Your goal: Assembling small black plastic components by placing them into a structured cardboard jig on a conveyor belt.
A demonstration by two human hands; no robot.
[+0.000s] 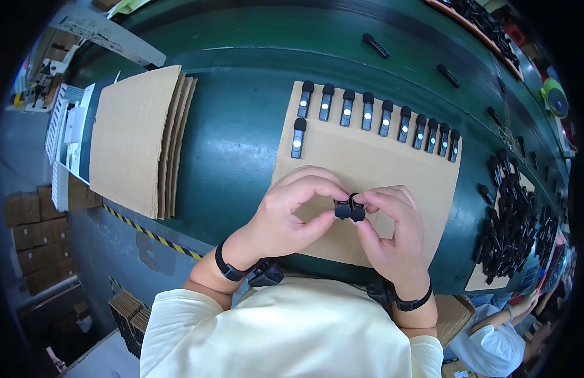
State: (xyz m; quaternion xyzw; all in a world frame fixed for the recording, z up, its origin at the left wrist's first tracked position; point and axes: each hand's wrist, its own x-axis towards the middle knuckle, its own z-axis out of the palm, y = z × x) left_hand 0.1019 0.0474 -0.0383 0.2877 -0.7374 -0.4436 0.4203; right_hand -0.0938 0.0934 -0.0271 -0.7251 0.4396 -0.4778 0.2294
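Over the near half of a cardboard sheet [412,195], my left hand [292,211] and my right hand [396,223] meet, each pinching with thumb and fingertips. Between them is a small black foam-tipped microphone [342,210], its dark rounded parts side by side; whether these are one piece or two I cannot tell. Past my hands a row of small microphones [367,111] lies along the sheet's far edge, each with a black foam head and a pale round spot on its body. One more microphone [297,138] lies below the row's left end.
A stack of cardboard sheets [134,145] lies on the green bench [235,126] at left. To the right is a large heap of black microphones [512,220], with loose ones [375,45] scattered farther off. Another person [493,340] is at lower right.
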